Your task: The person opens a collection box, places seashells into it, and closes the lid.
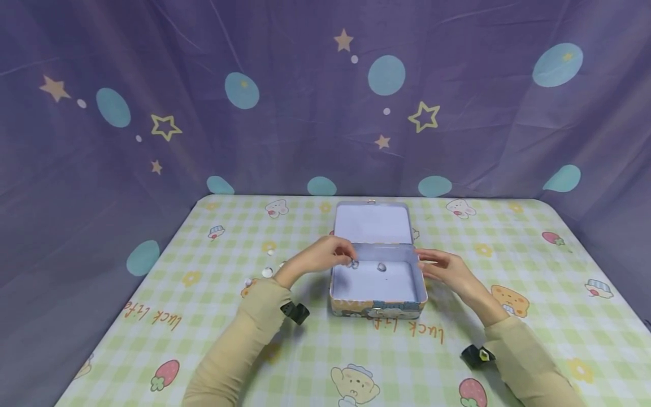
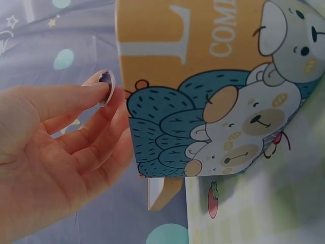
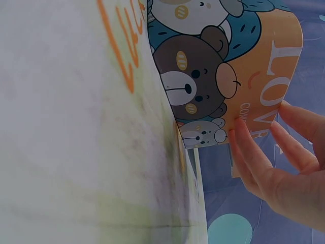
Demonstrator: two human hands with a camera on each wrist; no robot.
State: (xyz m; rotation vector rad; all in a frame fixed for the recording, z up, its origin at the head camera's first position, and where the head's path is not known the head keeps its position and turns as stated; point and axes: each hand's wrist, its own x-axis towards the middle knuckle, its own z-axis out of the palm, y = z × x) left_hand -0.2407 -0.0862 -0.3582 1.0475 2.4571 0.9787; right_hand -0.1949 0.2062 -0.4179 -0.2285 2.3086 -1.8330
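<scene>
A hinged tin box (image 1: 377, 310) with cartoon bears on its sides stands with its lid (image 1: 373, 223) raised. My left hand (image 1: 330, 254) is over its left rim, and thumb and finger pinch a small round silvery piece (image 2: 107, 87), thin-edged and cap-like; its exact kind cannot be made out. Inside the tin, a similar small piece (image 1: 382, 267) lies on the white floor, and another shows right by the left fingertips. At the opposite side, my right hand (image 1: 450, 274) has its extended fingers (image 3: 254, 152) against the tin's outer wall.
Several small white round pieces (image 1: 267, 272) lie on the checked tablecloth (image 1: 203, 316) left of the tin, partly behind the left forearm. A purple curtain (image 1: 315, 130) hangs behind the table. Black bands (image 1: 295, 312) sit on both wrists.
</scene>
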